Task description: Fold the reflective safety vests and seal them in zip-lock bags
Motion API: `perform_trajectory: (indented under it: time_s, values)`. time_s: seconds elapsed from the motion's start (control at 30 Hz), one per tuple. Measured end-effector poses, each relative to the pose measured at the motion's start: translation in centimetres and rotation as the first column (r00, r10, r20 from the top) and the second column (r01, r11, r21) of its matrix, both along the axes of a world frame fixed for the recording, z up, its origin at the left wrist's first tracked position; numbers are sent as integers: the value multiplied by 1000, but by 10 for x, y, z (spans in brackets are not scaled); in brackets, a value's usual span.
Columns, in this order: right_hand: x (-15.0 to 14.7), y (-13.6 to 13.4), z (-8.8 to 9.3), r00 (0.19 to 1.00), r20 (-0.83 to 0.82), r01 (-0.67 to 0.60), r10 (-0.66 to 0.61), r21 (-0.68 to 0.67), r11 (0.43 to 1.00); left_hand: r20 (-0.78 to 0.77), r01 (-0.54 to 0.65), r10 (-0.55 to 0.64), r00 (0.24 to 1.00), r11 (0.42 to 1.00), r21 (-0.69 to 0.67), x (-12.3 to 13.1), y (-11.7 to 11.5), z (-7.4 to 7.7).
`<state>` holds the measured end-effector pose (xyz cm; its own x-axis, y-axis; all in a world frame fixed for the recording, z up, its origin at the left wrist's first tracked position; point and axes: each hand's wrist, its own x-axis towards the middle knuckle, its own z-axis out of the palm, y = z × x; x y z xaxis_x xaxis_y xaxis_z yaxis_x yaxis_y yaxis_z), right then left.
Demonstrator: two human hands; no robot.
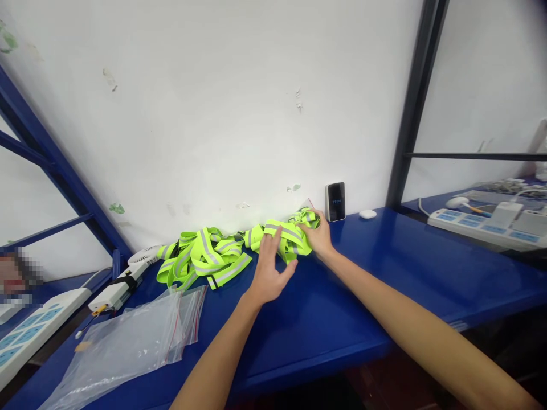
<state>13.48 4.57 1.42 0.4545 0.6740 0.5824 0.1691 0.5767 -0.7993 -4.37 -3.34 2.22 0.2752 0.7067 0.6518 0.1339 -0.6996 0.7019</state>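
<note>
Two heaps of neon yellow-green reflective straps with silver stripes lie on the blue table by the wall. The left heap (209, 256) is a loose tangle with black buckles. At the right bundle (284, 230), my left hand (270, 273) rests its fingertips on the near side, fingers apart and thumb stretched out. My right hand (319, 234) has its fingers closed on the right end of that reflective strap bundle; part of the grip is hidden. A corner of a clear bag with a red edge (309, 203) shows just behind it.
Clear zip bags (132, 336) lie flat at the table's front left. A white handheld fan (122, 287) stands behind them. A phone-like device (336, 202) leans on the wall beside a small white case (367, 214). Power strips (482, 228) are at both sides; blue posts (64, 154) frame the left.
</note>
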Motion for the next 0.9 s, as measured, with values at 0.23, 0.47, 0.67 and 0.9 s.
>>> perform_trajectory:
  time_s: [0.23, 0.47, 0.67, 0.9]
  values:
    - [-41, -30, 3, 946, -19, -325, 324, -76, 943, -194, -311, 380, 905, 899, 310, -20, 21, -9]
    - [-45, -33, -4, 815, -92, -579, 572, -195, 792, 132, -518, 505, 853, 850, 97, -32, 32, -9]
    - [-48, -41, -1, 753, -55, -644, 656, -269, 716, 244, -463, 465, 851, 884, -68, -30, 35, -1]
    - [-50, -45, 0, 588, -151, -779, 795, -370, 506, 335, -356, 397, 854, 917, -179, -37, 44, -1]
